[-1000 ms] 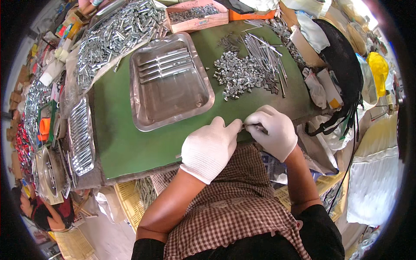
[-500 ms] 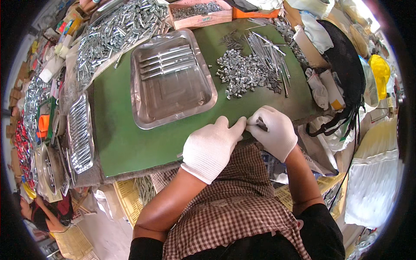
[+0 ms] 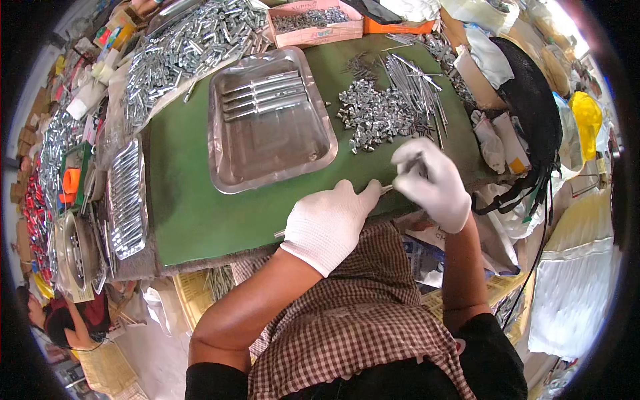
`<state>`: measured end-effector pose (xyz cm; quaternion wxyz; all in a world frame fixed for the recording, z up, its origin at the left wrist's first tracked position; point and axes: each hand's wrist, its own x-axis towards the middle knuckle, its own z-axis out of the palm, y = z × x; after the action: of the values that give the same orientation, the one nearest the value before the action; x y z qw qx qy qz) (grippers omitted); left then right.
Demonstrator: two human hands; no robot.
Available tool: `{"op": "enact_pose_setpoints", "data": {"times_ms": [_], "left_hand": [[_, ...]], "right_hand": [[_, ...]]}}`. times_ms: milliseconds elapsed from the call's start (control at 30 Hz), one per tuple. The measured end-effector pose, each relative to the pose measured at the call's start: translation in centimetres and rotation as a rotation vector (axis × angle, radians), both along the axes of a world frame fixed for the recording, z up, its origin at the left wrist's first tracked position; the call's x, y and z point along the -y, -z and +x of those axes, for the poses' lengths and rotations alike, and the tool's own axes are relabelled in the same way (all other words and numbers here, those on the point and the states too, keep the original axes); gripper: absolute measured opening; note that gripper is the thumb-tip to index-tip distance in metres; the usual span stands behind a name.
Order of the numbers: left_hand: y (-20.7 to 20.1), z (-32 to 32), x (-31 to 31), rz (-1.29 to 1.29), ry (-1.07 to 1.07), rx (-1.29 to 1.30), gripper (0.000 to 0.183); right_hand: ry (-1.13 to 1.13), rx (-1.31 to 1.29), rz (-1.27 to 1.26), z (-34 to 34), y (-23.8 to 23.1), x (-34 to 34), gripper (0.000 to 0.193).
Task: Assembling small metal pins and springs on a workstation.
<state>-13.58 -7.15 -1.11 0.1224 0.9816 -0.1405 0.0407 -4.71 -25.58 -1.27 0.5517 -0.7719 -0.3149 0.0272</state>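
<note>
My white-gloved left hand (image 3: 327,223) is closed around a thin metal rod (image 3: 387,189), at the near edge of the green work mat (image 3: 180,227). One tip of the rod shows past my fingertips, and a metal end pokes out by the wrist; the glove hides the middle. Just right of that tip, my gloved right hand (image 3: 432,183) is raised with bent fingers, blurred by motion. Whether it holds anything cannot be made out. Beyond it lies a pile of small silver metal pieces (image 3: 373,113), with long thin rods (image 3: 417,83) beside it.
A metal tray (image 3: 273,157) holds several slim metal tubes with thin shafts (image 3: 267,97). Another tray (image 3: 128,200) of similar parts is at the left. Short metal tubes (image 3: 193,47) are heaped at the back left, beside a pink box (image 3: 317,23). A black mesh bag (image 3: 533,100) lies right.
My right hand has lifted away from the left fingertips, up and to the right, exposing the rod's tip. The left hand keeps its hold, shifted slightly in view.
</note>
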Motion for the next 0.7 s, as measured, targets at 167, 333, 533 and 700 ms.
{"op": "enact_pose_setpoints", "data": {"times_ms": [167, 333, 533, 700], "left_hand": [[-0.4, 0.3, 0.3, 0.025, -0.006, -0.059, 0.03], [-0.9, 0.3, 0.3, 0.062, 0.001, -0.067, 0.028], [-0.5, 0.6, 0.3, 0.009, 0.006, -0.023, 0.018], [-1.2, 0.6, 2.2, 0.224, -0.038, 0.021, 0.01]], "right_hand": [[-0.135, -0.814, 1.148, -0.1, 1.6, -2.8, 0.055], [-0.135, -0.826, 1.209, -0.2, 2.5, -3.7, 0.053], [-0.019, -0.61, 0.952, -1.5, 3.3, -4.7, 0.056], [0.005, -0.655, 1.026, -1.6, 2.2, -4.1, 0.059]]}}
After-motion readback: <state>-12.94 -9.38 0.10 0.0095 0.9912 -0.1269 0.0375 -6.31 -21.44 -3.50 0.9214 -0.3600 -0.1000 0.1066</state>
